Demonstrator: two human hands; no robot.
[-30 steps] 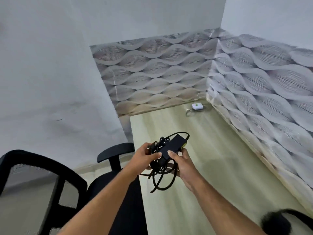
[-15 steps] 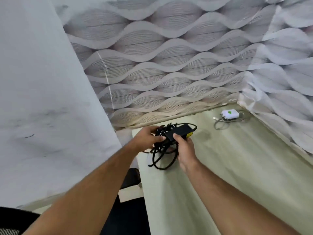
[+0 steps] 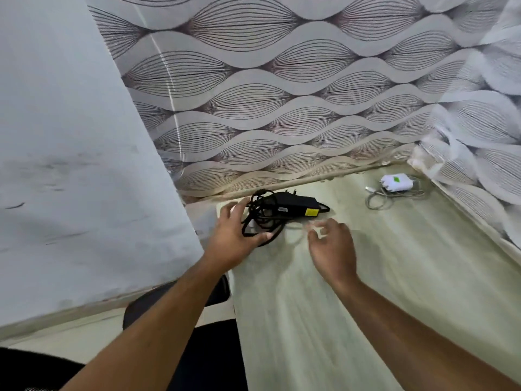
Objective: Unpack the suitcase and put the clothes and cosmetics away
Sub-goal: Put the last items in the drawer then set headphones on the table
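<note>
A black power adapter [image 3: 293, 206] with a yellow label and a coiled black cable lies on the pale desk [image 3: 366, 277], near its far left corner against the patterned wall. My left hand [image 3: 235, 234] rests beside it with fingers spread, the cable loops just over the fingertips. My right hand [image 3: 332, 246] hovers a little right of the cable, fingers apart, holding nothing. No suitcase, clothes or cosmetics are in view.
A white charger [image 3: 396, 182] with a grey cable lies in the far right corner of the desk. A black office chair [image 3: 174, 303] stands below the desk's left edge. Patterned wall panels close the desk at the back and right.
Both hands carried the black adapter forward to the desk's far left corner and let go of it; it now lies on the desk and my right hand has drawn back.
</note>
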